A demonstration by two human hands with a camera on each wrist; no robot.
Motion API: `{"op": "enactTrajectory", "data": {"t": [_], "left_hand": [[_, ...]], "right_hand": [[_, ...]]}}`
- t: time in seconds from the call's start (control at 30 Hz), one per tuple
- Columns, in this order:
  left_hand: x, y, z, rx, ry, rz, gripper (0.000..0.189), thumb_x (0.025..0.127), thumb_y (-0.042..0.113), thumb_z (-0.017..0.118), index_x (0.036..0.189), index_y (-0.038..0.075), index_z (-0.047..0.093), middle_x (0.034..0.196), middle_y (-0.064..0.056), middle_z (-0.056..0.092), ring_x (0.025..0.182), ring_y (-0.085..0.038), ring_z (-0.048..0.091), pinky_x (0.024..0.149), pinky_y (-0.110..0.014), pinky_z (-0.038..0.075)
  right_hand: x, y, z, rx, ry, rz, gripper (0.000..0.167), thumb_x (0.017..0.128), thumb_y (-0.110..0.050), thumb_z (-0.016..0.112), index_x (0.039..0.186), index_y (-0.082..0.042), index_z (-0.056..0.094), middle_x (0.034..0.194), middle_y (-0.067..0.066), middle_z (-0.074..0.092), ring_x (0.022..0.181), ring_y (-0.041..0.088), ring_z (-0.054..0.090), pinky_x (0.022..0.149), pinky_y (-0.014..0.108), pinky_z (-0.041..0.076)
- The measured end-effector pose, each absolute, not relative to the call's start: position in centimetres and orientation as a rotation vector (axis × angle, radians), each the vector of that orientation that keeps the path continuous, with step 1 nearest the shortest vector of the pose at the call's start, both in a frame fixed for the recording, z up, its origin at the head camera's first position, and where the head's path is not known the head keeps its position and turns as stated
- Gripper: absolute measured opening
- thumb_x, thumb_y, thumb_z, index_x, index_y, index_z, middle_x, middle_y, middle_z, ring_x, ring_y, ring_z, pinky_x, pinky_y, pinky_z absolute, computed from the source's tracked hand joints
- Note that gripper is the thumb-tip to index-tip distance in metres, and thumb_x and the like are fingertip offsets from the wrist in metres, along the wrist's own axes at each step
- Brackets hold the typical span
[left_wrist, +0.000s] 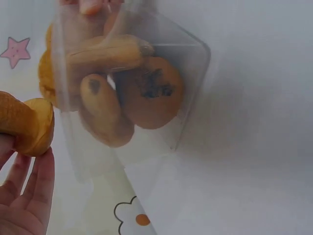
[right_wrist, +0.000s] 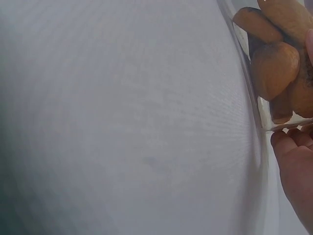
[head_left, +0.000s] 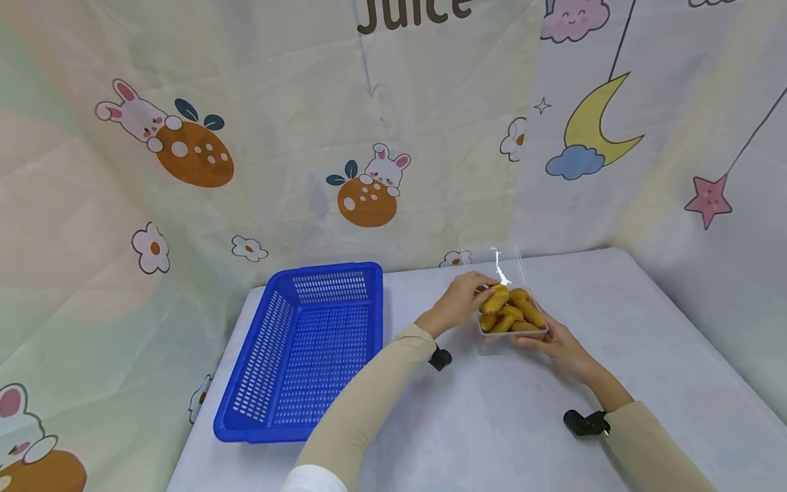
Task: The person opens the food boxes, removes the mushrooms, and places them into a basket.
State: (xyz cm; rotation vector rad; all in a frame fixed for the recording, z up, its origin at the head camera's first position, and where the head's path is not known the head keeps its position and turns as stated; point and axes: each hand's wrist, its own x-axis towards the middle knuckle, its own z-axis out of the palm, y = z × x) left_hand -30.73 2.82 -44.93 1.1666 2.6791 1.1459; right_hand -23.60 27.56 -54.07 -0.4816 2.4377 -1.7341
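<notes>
Two hands (head_left: pixel 458 302) (head_left: pixel 562 347), one clear box (head_left: pixel 492 346)

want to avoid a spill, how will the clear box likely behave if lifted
The clear box may flex when squeezed, since its walls look like thin plastic. Tilted, it could shed brown pieces, as they heap above its walls. The raised lid might wobble, standing open behind them.

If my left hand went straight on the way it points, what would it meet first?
Probably the piled mushrooms in the clear box, just beyond the held mushroom; your left hand is at an unclear height over them.
</notes>
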Motion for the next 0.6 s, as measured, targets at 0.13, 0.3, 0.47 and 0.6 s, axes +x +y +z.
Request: {"op": "enactTrajectory", "data": {"t": [0.13,0.3,0.47,0.6], "left_hand": [[-31.1,1.9,-44.3,1.147,2.655,1.270,0.028,0.102,0.013,0.058,0.127,0.003,0.067,0.116,-0.009,0.067,0.098,-0.010,0.064,0.081,-0.010,0.049],[-31.4,-0.1,-43.0,1.099,2.666,1.361,0.029,0.101,0.014,0.059,0.127,0.004,0.067,0.115,-0.008,0.067,0.099,-0.010,0.065,0.083,-0.013,0.051],[-31.8,-2.7,-41.4,1.018,2.678,1.427,0.031,0.102,0.015,0.058,0.129,0.004,0.066,0.119,-0.009,0.068,0.103,-0.015,0.066,0.087,-0.017,0.052],[-32.0,-5.1,-40.3,0.971,2.706,1.455,0.031,0.102,0.017,0.058,0.130,0.006,0.066,0.121,-0.008,0.068,0.105,-0.017,0.066,0.089,-0.021,0.053]], "right_hand": [[-23.6,27.5,-53.9,-0.483,2.434,-1.739,0.090,0.097,-0.018,0.068,0.161,-0.029,0.006,0.166,0.014,0.002,0.147,0.043,0.009,0.098,0.003,0.028],[-23.3,27.4,-53.6,-0.473,2.437,-1.727,0.089,0.097,-0.019,0.068,0.161,-0.031,0.006,0.166,0.013,0.002,0.148,0.042,0.009,0.098,0.003,0.028],[-23.2,27.4,-53.5,-0.450,2.438,-1.697,0.090,0.097,-0.021,0.068,0.160,-0.032,0.004,0.166,0.013,0.001,0.148,0.043,0.008,0.098,0.003,0.029],[-23.2,27.3,-53.4,-0.439,2.452,-1.667,0.091,0.098,-0.022,0.067,0.159,-0.035,0.002,0.166,0.013,0.001,0.148,0.043,0.009,0.099,0.005,0.029]]}}
